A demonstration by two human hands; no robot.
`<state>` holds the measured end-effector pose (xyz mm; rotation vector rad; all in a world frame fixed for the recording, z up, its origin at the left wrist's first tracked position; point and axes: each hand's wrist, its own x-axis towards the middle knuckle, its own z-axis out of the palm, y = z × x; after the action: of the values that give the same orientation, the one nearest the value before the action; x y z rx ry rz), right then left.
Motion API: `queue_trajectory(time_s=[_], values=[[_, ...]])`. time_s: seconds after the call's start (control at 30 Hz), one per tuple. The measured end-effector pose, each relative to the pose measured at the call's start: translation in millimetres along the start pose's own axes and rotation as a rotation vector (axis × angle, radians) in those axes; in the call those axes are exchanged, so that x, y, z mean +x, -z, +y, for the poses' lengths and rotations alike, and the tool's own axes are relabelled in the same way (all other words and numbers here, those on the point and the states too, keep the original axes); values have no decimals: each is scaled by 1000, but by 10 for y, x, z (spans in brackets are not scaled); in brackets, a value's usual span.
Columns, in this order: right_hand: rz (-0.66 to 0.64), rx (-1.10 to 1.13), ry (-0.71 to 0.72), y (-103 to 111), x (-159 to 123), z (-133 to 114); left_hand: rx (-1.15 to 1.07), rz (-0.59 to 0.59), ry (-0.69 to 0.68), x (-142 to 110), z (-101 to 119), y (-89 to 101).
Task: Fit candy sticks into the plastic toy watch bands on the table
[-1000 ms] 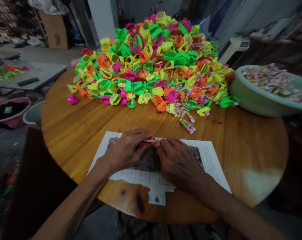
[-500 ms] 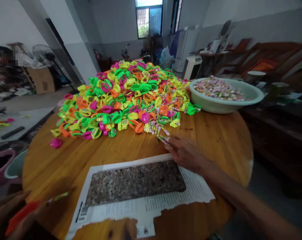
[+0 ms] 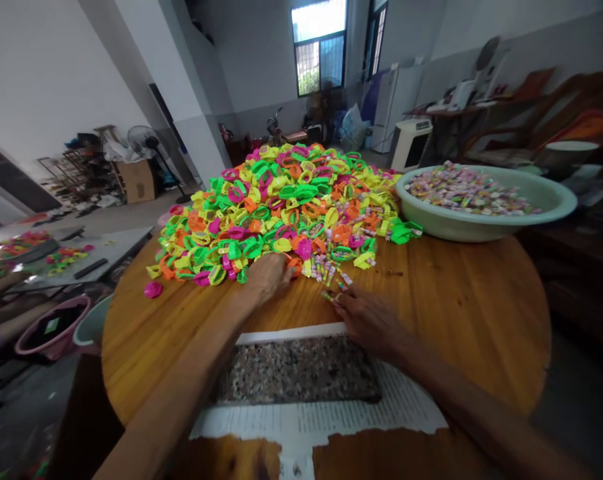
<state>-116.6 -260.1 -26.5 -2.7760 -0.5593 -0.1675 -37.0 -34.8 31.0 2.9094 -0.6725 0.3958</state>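
My left hand (image 3: 271, 275) is at the front edge of a heap of bright plastic toy watches (image 3: 261, 220) in green, yellow, orange and pink. Its fingers curl against an orange toy watch (image 3: 294, 265), partly hidden by the hand. To its right, my right hand (image 3: 368, 319) is closed, with a small wrapped candy roll (image 3: 327, 295) at its fingertips. Several more candy rolls (image 3: 322, 269) lie loose just beyond those fingers. Below both hands, a speckled stone slab (image 3: 296, 370) rests on a torn printed sheet (image 3: 406, 400).
A pale basin (image 3: 486, 227) full of small candy rolls stands at the back right of the round wooden table (image 3: 456, 300). One pink piece (image 3: 152, 289) lies apart at left. Beyond the left edge are a pink tub (image 3: 56, 330) and another person's arms (image 3: 11, 327).
My left hand has gone from the lower left, where it held an orange toy watch, up to the heap. My right hand stays by the candy rolls. The view has turned left.
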Motion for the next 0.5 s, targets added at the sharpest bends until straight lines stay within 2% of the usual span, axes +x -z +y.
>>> queue_trajectory(time_s=[0.17, 0.27, 0.37, 0.5], values=[[61, 106, 49, 143, -132, -219, 137, -13, 14, 139, 108, -73], [-43, 124, 149, 246, -282, -432, 103, -40, -7, 45, 20, -121], [-183, 63, 258, 296, -409, -593, 39, -83, -58, -262, -109, -117], [-264, 65, 357, 319, -473, -642, -49, -108, -134, -865, -174, 15]])
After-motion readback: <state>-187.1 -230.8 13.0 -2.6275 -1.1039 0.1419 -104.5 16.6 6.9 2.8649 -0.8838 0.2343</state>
